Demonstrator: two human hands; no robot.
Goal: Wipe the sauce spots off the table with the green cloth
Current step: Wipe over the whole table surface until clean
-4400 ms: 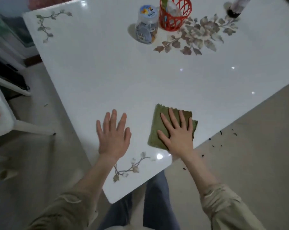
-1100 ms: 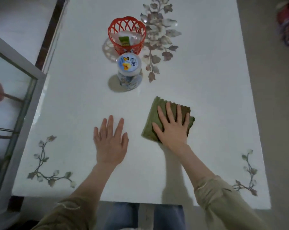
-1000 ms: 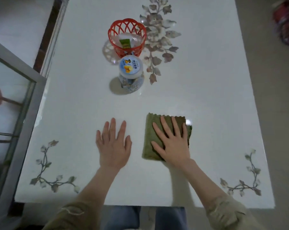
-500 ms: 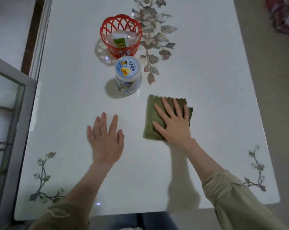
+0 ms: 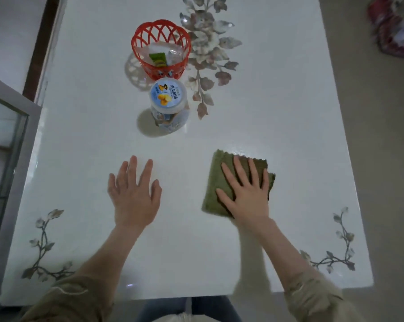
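We judge green cloth (image 5: 210, 180) soft, light: press flat mid-cloth. R hand (image 5: 245, 196) fingers spread on it; L hand (image 5: 133, 196), 9 o'clock, spread on desk (image 5: 289, 112).

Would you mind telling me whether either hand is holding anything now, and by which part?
Nothing is gripped. The right hand presses flat on the middle of the green cloth; the left hand lies flat on the table.

dim, cool, even light. glossy surface (image 5: 277, 101) shows glare near its middle. soft shadows fall from jar (image 5: 168, 101) and basket (image 5: 160, 47) toward its left edge. wide-angle bending at frame edges; right forearm (image 5: 282, 247) slightly blurred.
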